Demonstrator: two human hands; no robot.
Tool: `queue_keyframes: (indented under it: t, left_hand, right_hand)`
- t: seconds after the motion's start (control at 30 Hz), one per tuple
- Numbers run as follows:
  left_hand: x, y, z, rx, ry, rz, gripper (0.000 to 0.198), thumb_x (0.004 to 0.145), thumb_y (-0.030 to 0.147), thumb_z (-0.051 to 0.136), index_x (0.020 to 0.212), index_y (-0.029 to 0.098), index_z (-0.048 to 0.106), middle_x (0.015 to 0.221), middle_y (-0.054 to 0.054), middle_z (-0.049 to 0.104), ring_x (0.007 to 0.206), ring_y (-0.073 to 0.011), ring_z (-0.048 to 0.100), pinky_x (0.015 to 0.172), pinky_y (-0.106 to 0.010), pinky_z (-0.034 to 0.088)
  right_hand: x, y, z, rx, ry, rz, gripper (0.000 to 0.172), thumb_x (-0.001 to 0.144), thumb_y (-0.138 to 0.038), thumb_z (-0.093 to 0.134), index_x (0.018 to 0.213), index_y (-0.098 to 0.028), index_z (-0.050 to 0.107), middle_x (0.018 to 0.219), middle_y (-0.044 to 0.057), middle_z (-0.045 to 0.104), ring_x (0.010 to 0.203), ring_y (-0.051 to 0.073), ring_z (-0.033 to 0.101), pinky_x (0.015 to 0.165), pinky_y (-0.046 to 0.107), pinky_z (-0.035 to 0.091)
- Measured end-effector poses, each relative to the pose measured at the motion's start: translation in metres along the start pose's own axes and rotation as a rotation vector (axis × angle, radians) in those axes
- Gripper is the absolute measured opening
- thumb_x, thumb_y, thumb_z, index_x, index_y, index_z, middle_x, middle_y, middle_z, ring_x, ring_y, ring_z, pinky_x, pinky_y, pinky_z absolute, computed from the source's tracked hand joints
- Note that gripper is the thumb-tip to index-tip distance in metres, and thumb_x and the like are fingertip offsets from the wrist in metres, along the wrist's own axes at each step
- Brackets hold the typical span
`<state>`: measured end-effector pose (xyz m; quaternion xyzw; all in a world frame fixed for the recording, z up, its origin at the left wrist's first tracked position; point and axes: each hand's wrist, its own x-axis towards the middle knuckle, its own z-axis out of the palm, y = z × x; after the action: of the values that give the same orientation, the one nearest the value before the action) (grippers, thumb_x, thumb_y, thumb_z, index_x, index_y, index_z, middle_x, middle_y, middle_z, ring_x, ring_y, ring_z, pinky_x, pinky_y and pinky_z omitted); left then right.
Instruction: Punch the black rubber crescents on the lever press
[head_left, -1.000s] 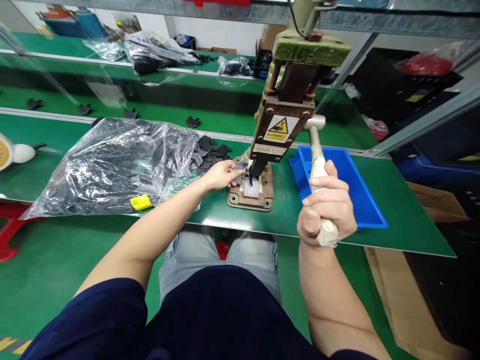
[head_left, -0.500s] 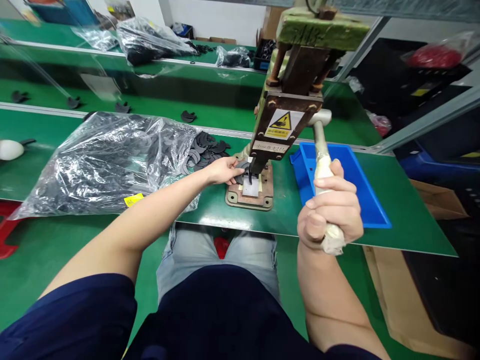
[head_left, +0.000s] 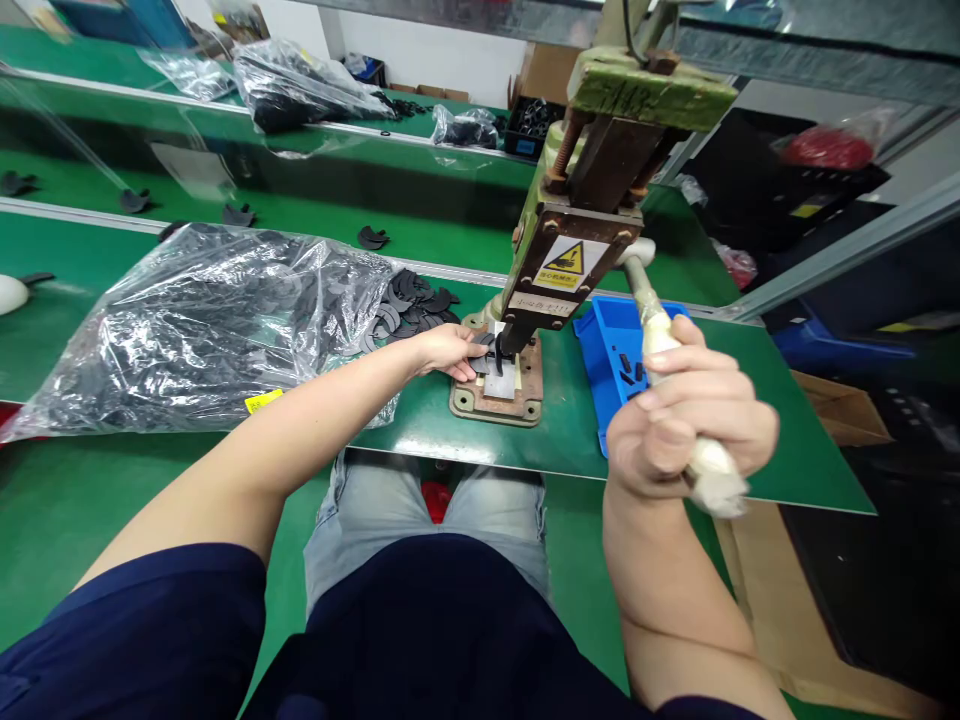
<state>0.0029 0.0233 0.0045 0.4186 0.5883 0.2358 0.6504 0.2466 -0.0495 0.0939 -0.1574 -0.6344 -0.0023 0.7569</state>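
Observation:
A green hand press (head_left: 577,210) stands on the green table (head_left: 795,460), its base plate (head_left: 496,385) in front of me. My left hand (head_left: 448,350) pinches a black curved flat part (head_left: 484,348) and holds it on the base under the press head. My right hand (head_left: 686,425) is wrapped round the cloth-bound lever handle (head_left: 660,340) of the press, pulled down toward me. Loose black curved parts (head_left: 409,300) lie piled just left of the press.
A big clear plastic bag of black parts (head_left: 202,330) lies at my left. A blue tray (head_left: 611,350) holding a few small black pieces sits right of the press. Behind run a conveyor belt (head_left: 315,215) with stray parts and shelves with more bags. Cardboard boxes (head_left: 840,420) stand at right.
My right hand has pulled the lever handle further down and toward me. My left hand stayed at the base with the part. The view shifted slightly.

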Motion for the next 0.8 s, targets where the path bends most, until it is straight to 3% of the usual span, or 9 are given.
queue_keyframes:
  t: [0.07, 0.13, 0.23, 0.3, 0.33, 0.4, 0.53, 0.67, 0.8]
  left_hand:
    - [-0.002, -0.004, 0.002, -0.036, 0.011, 0.041, 0.035, 0.089, 0.036, 0.088, 0.084, 0.019, 0.058, 0.061, -0.003, 0.071, 0.054, -0.0151, 0.074, 0.053, -0.019, 0.058]
    - [-0.007, -0.008, 0.004, -0.075, 0.022, 0.087, 0.039, 0.089, 0.037, 0.088, 0.082, 0.019, 0.054, 0.060, -0.001, 0.069, 0.053, -0.0146, 0.073, 0.051, -0.018, 0.056]
    - [-0.022, -0.012, 0.003, -0.112, 0.046, 0.166, 0.043, 0.089, 0.041, 0.089, 0.082, 0.020, 0.052, 0.061, 0.000, 0.069, 0.054, -0.0137, 0.073, 0.050, -0.018, 0.055]
    - [-0.036, -0.016, -0.003, -0.103, 0.053, 0.227, 0.045, 0.088, 0.045, 0.089, 0.083, 0.019, 0.053, 0.062, -0.001, 0.070, 0.056, -0.0146, 0.074, 0.051, -0.019, 0.056]
    - [-0.044, -0.017, -0.007, -0.088, 0.049, 0.255, 0.045, 0.088, 0.046, 0.089, 0.083, 0.019, 0.053, 0.063, -0.001, 0.070, 0.056, -0.0152, 0.074, 0.051, -0.019, 0.057]
    - [-0.061, -0.020, -0.015, -0.058, 0.037, 0.294, 0.045, 0.088, 0.048, 0.088, 0.083, 0.019, 0.054, 0.062, -0.002, 0.071, 0.057, -0.0162, 0.075, 0.051, -0.020, 0.057]
    - [-0.091, -0.022, -0.025, -0.060, 0.018, 0.311, 0.047, 0.087, 0.051, 0.088, 0.082, 0.020, 0.053, 0.061, -0.001, 0.070, 0.059, -0.0175, 0.076, 0.051, -0.021, 0.057]
    - [-0.110, -0.026, -0.018, -0.094, -0.046, 0.308, 0.051, 0.083, 0.056, 0.090, 0.084, 0.020, 0.054, 0.061, 0.000, 0.070, 0.058, -0.0176, 0.076, 0.050, -0.020, 0.056]
    - [-0.117, -0.034, -0.009, -0.104, -0.105, 0.298, 0.055, 0.078, 0.061, 0.091, 0.084, 0.019, 0.055, 0.062, -0.001, 0.072, 0.055, -0.0171, 0.074, 0.051, -0.022, 0.056]
  right_hand:
    - [0.029, 0.003, 0.006, 0.026, -0.002, -0.013, 0.022, 0.094, -0.049, 0.073, 0.100, -0.028, 0.071, 0.078, -0.003, 0.060, 0.086, 0.016, 0.072, 0.102, 0.051, 0.065]
    - [0.057, 0.008, 0.009, 0.027, -0.072, 0.041, 0.044, 0.094, -0.055, 0.073, 0.129, -0.028, 0.068, 0.107, 0.002, 0.068, 0.105, 0.019, 0.074, 0.106, 0.048, 0.063]
    - [0.071, 0.019, 0.004, 0.015, -0.132, 0.121, 0.061, 0.098, -0.054, 0.070, 0.150, -0.027, 0.055, 0.146, 0.008, 0.060, 0.142, 0.026, 0.063, 0.122, 0.048, 0.053]
    - [0.053, 0.029, -0.004, -0.037, -0.095, 0.134, 0.054, 0.099, -0.047, 0.069, 0.147, -0.026, 0.056, 0.143, 0.010, 0.061, 0.141, 0.025, 0.063, 0.118, 0.044, 0.055]
    - [0.037, 0.034, -0.008, -0.088, -0.088, 0.165, 0.049, 0.099, -0.042, 0.070, 0.142, -0.024, 0.059, 0.133, 0.011, 0.064, 0.127, 0.022, 0.070, 0.109, 0.041, 0.059]
    - [-0.001, 0.039, -0.015, -0.146, -0.189, 0.291, 0.042, 0.097, -0.039, 0.071, 0.135, -0.024, 0.062, 0.117, 0.008, 0.067, 0.107, 0.018, 0.073, 0.099, 0.039, 0.063]
    - [-0.062, 0.027, -0.016, -0.208, -0.403, 0.508, 0.029, 0.094, -0.033, 0.073, 0.121, -0.023, 0.067, 0.112, 0.006, 0.070, 0.103, 0.018, 0.071, 0.098, 0.039, 0.063]
    - [-0.083, 0.003, 0.002, -0.119, -0.720, 0.680, 0.027, 0.096, -0.037, 0.072, 0.119, -0.024, 0.070, 0.111, 0.006, 0.076, 0.096, 0.017, 0.074, 0.086, 0.034, 0.065]
    - [-0.090, -0.009, 0.017, -0.065, -0.757, 0.680, 0.022, 0.096, -0.040, 0.073, 0.110, -0.023, 0.074, 0.105, 0.006, 0.079, 0.091, 0.017, 0.076, 0.086, 0.034, 0.066]
